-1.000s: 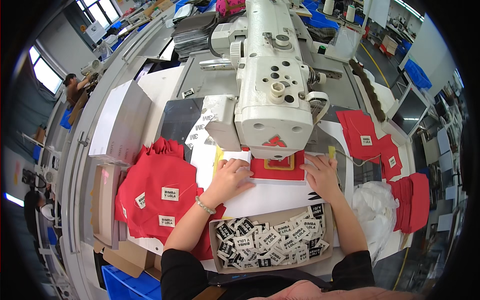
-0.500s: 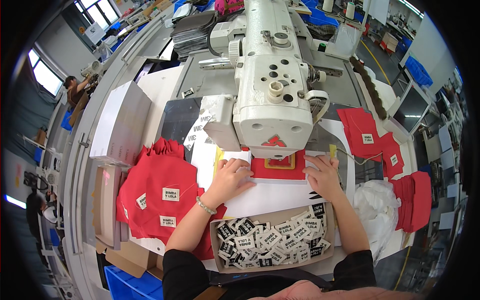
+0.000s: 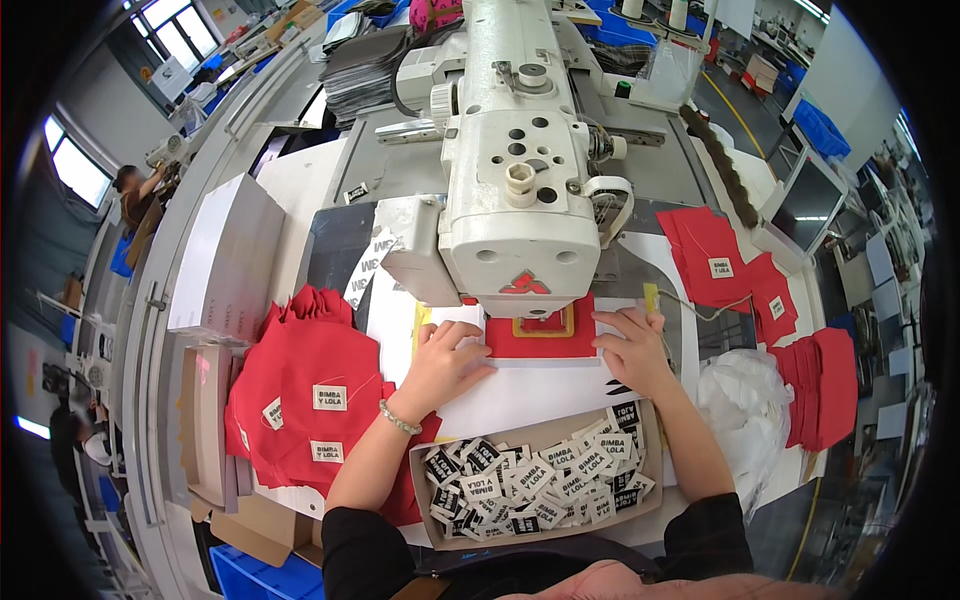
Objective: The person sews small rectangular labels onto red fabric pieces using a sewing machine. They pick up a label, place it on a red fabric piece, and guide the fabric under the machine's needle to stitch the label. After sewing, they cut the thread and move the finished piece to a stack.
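Note:
A red fabric piece [image 3: 500, 342] lies under the head of a white sewing machine [image 3: 520, 225], with a yellow frame [image 3: 544, 332] around the stitching spot. Left of the fabric, my left hand [image 3: 440, 368] rests with fingers stretched out, its fingertips at a white strip by the fabric's edge. At the fabric's right edge my right hand [image 3: 634, 350] lies with fingers spread, the fingertips touching or nearly touching the cloth. Neither hand grasps anything. Below them sits a cardboard tray [image 3: 418, 490] full of small black and white labels [image 3: 530, 480].
Red pieces with sewn labels [image 3: 320, 365] are piled at the left, by a tall white box [image 3: 230, 260]. More labelled red pieces [image 3: 715, 250] lie at the right. Crumpled white plastic [image 3: 740, 410] and stacked red fabric [image 3: 825, 390] flank my right arm. A screen [image 3: 805, 200] stands beyond.
The whole view has shifted a little, so the scene appears slightly farther left. Both hands keep about the same place beside the red fabric.

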Demonstrator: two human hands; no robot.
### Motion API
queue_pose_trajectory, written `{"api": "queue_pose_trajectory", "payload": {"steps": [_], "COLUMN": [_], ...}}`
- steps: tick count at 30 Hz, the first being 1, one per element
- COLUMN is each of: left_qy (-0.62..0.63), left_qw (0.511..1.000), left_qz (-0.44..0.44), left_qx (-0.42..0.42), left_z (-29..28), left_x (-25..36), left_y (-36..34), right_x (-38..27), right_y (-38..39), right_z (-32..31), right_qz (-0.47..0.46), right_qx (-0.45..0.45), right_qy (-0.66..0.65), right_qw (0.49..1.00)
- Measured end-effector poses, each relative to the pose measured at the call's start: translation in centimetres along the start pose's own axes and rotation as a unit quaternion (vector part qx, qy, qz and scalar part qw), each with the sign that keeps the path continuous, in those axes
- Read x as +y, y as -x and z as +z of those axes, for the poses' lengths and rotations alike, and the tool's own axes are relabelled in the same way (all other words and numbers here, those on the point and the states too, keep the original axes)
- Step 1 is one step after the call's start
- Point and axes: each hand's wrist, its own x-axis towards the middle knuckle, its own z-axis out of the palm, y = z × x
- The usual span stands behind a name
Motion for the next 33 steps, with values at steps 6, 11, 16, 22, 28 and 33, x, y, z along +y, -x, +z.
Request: {"api": "queue_pose_trajectory", "payload": {"steps": [6, 11, 16, 22, 28, 33], "left_qy": [0.012, 0.006, 0.002, -0.003, -0.018, -0.027], "left_qw": [1.000, 1.000, 1.000, 1.000, 0.999, 0.998], "left_qz": [0.001, 0.011, 0.017, 0.020, 0.034, 0.049], "left_qx": [0.000, 0.009, 0.007, 0.007, 0.004, 0.005], "left_z": [-0.02, -0.04, 0.03, -0.01, 0.14, 0.11], "left_x": [-0.14, 0.00, -0.21, -0.04, -0.22, -0.04], "left_y": [0.11, -0.03, 0.13, -0.08, 0.02, 0.05], "right_x": [-0.14, -0.19, -0.11, 0.12, -0.18, -0.36], "right_y": [0.09, 0.47, 0.67, 0.96, 0.70, 0.51], "right_z": [-0.04, -0.13, -0.07, 0.18, -0.10, -0.12], "right_qz": [-0.012, -0.018, -0.021, -0.028, -0.041, -0.051], "right_qx": [-0.009, -0.011, -0.016, -0.018, -0.023, -0.038], "right_qy": [0.005, 0.007, 0.002, 0.013, 0.022, 0.008], "right_qw": [1.000, 1.000, 1.000, 0.999, 0.999, 0.998]}}
